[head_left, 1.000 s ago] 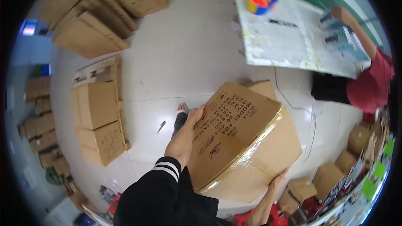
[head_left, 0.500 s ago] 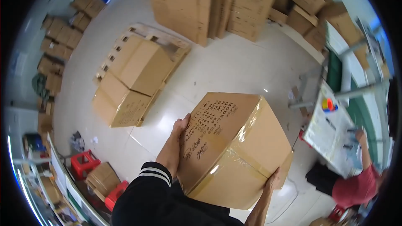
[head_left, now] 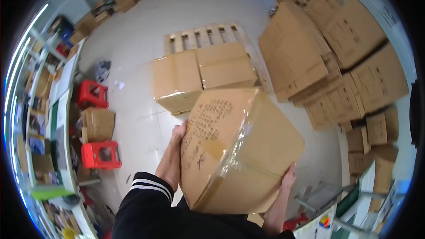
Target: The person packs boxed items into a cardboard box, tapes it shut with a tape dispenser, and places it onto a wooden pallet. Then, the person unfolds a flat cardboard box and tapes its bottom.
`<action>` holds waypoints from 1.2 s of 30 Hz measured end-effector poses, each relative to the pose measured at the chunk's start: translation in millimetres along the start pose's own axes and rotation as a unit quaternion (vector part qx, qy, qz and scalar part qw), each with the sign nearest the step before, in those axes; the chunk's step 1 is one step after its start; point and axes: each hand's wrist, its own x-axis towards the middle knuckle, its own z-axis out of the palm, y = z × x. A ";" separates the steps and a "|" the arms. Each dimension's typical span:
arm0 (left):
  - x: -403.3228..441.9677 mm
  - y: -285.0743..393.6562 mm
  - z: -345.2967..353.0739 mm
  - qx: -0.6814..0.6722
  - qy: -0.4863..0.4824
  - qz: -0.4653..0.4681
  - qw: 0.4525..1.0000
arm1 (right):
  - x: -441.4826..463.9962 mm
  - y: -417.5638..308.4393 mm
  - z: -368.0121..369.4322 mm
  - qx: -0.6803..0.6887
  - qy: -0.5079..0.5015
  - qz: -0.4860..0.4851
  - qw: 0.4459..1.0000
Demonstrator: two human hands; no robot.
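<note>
A large taped cardboard box (head_left: pixel 265 141) with printed and handwritten marks on one side is held up in front of my body, tilted. My left hand (head_left: pixel 179 132) grips its left side near the far edge. At the right side, my right hand (head_left: pixel 288 176) presses against the box lower down. The fingers of both hands are partly hidden by the box. Just beyond it, two closed cardboard boxes (head_left: pixel 226 64) sit side by side on a wooden pallet (head_left: pixel 201 35).
Flat cardboard stacks (head_left: pixel 292 53) lean at the right. Red stools (head_left: pixel 101 155) and an open-looking carton (head_left: pixel 98 124) stand beside the left workbench (head_left: pixel 62 102). A tape roll (head_left: pixel 325 222) lies on a table at lower right. More boxes line the far wall.
My view has turned to the right, with the held box still in both hands. The pallet with its boxes now lies straight ahead and closer. The other person has left the view.
</note>
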 end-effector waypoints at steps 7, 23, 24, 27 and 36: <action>-42.1 -134.8 -78.3 -0.318 0.084 -0.042 0.943 | -11.2 -183.7 106.3 -0.107 -0.219 -0.140 0.960; -94.1 -309.3 -203.4 -0.642 0.200 -0.100 0.734 | -343.5 -319.0 429.0 -0.211 -0.472 -0.421 0.745; -95.0 -313.3 -206.7 -0.646 0.204 -0.110 0.727 | -362.6 -321.7 437.8 -0.194 -0.476 -0.435 0.739; -94.2 -329.5 -226.5 -0.656 0.211 -0.144 0.710 | -423.8 -341.3 465.6 -0.201 -0.481 -0.462 0.717; -29.7 -346.3 -312.8 -0.650 0.216 -0.204 0.699 | -523.4 -406.6 588.5 -0.214 -0.512 -0.442 0.705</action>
